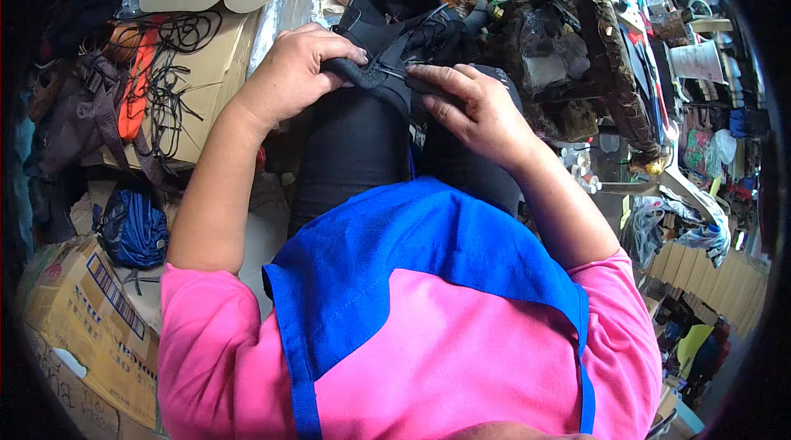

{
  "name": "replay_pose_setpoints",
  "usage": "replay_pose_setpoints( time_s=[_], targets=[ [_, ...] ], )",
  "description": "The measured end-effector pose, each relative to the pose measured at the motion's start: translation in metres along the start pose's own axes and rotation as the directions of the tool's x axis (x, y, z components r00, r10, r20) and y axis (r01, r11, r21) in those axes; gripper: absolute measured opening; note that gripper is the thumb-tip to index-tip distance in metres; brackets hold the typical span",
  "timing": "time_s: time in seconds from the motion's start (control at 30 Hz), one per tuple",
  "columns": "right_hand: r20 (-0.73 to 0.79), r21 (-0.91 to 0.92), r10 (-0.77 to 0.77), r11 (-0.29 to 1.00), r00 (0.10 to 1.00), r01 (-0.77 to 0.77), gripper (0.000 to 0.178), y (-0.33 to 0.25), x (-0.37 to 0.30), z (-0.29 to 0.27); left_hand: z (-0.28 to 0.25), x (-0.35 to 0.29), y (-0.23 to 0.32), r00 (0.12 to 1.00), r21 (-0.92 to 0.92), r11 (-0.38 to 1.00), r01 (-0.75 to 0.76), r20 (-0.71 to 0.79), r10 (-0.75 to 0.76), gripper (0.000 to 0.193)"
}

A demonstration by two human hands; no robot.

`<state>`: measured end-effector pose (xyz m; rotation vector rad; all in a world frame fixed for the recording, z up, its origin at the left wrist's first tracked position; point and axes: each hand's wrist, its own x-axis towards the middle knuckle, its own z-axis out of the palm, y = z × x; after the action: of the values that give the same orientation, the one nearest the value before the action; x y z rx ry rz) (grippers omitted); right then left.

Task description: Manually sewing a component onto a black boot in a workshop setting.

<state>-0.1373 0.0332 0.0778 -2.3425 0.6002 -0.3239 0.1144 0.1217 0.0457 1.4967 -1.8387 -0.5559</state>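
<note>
Across my dark-trousered thighs lies a black item (375, 32) with a thick padded edge and a pointed flap; it looks like a shoe or boot, though its full shape is hard to make out. My left hand (306, 61) grips the padded edge between thumb and fingers. From the other side my right hand (474, 106) closes on it, index finger stretched along the black material and thumb bent beneath. Thin grey strands show near the right fingertips; whether they are thread or a tool I cannot tell. A blue apron (346, 267) covers my lap.
Black cords (177, 69) and an orange strip lie over cardboard (218, 86) on the left. A printed carton (91, 333) and a blue bundle (136, 226) stand lower left. Close on the right is a dark, worn machine or stand (610, 53). Clutter fills the background.
</note>
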Motion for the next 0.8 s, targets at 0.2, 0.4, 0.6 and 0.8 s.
replay_pose_setpoints(
  time_s=[0.2,0.4,0.6,0.8],
  targets=[
    [0.021,0.009,-0.013,1.000,1.000,0.012,0.035,-0.005,0.004,-0.002,-0.006,0.000,0.005,0.997,0.139,0.988,-0.067,0.039,0.062,0.037],
    [0.018,-0.023,0.006,1.000,1.000,-0.006,0.034,-0.009,0.001,-0.002,-0.006,0.001,0.007,0.996,0.158,0.984,-0.087,0.029,0.083,0.035],
    [-0.001,-0.025,0.015,1.000,1.000,-0.015,0.035,-0.007,0.001,0.002,-0.005,0.001,0.010,0.997,0.182,0.980,-0.080,0.015,0.078,0.034],
    [0.034,-0.058,0.062,0.997,0.998,-0.060,0.037,-0.010,0.002,0.000,-0.003,0.000,0.007,0.998,0.148,0.987,-0.066,0.014,0.065,0.034]
  ],
)
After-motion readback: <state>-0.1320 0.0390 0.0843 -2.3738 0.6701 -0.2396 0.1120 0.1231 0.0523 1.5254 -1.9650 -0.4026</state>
